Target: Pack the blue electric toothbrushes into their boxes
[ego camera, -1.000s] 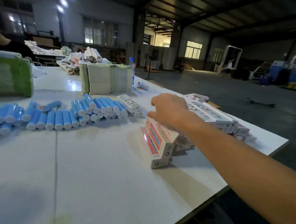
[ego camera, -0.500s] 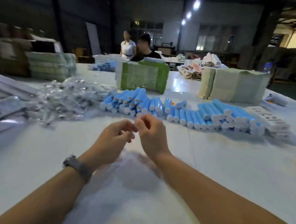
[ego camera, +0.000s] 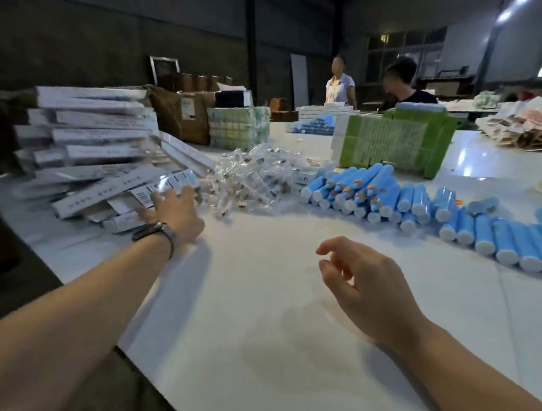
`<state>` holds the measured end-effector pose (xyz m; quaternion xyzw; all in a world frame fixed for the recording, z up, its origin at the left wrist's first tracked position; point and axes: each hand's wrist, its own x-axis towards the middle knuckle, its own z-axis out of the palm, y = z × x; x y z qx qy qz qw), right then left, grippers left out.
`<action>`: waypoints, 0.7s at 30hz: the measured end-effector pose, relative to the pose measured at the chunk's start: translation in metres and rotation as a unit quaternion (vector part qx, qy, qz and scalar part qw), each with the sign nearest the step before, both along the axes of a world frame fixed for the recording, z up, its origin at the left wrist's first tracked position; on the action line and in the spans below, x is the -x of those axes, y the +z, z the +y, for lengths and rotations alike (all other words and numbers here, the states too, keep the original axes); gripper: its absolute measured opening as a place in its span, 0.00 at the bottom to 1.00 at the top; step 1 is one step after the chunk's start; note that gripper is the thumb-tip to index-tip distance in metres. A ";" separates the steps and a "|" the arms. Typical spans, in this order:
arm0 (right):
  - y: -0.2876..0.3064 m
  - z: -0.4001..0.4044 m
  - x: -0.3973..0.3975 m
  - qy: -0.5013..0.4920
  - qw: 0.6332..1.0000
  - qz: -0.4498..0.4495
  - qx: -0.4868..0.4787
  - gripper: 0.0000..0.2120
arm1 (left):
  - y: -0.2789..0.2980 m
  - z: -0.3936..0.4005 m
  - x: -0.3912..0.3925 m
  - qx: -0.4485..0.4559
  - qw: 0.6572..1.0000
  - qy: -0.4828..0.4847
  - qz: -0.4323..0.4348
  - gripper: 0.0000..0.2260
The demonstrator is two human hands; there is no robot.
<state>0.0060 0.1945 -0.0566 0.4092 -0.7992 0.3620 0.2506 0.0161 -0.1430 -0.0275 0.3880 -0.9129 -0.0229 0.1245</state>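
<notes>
- Left hand (ego camera: 174, 213) reaches into the slumped stack of flat boxes (ego camera: 106, 161) at the table's (ego camera: 253, 348) left edge; fingers spread straight over the lowest boxes, touching, not yet curled round one.
- Right hand (ego camera: 363, 282) hovers above bare table, fingers loosely curled, holding nothing.
- Blue toothbrushes (ego camera: 392, 201) lie in a packed row across the table's far right, white end caps facing the camera, well apart from both hands.
- Heap of clear plastic bags (ego camera: 252, 178) sits between boxes and toothbrushes.
- Boxes: likely light, thin card, crushable; probably slick, stack looks ready to slide. Best pinched by the long edges near one end.
- Toothbrushes: likely rigid plastic, light, smooth, prone to roll. Grip round mid-body, not the cap end.
</notes>
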 end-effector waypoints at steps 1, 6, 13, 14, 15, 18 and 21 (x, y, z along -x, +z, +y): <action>0.000 0.000 0.001 0.003 1.000 -0.001 -0.004 0.07 | -0.004 -0.019 -0.007 0.002 0.999 0.031 -0.035 0.28; 0.000 0.001 0.002 0.011 1.000 -0.021 -0.014 0.09 | -0.011 -0.062 -0.017 0.074 0.992 0.060 -0.084 0.24; -0.001 0.003 0.003 0.005 1.000 -0.026 -0.008 0.07 | -0.010 -0.074 -0.023 0.159 0.986 -0.019 -0.052 0.13; -0.001 0.003 0.003 0.004 1.000 -0.026 -0.007 0.07 | -0.008 -0.079 -0.026 0.181 0.979 -0.036 -0.080 0.13; -0.001 0.003 0.003 0.003 1.000 -0.029 -0.005 0.08 | -0.005 -0.083 -0.030 0.181 0.978 -0.043 -0.096 0.13; 0.000 0.002 0.003 0.004 0.999 -0.035 -0.004 0.09 | 0.005 -0.090 -0.036 0.148 0.977 -0.066 -0.140 0.25; 0.000 0.001 0.003 0.002 1.000 -0.028 -0.004 0.09 | 0.015 -0.083 -0.035 0.173 0.963 -0.094 -0.184 0.23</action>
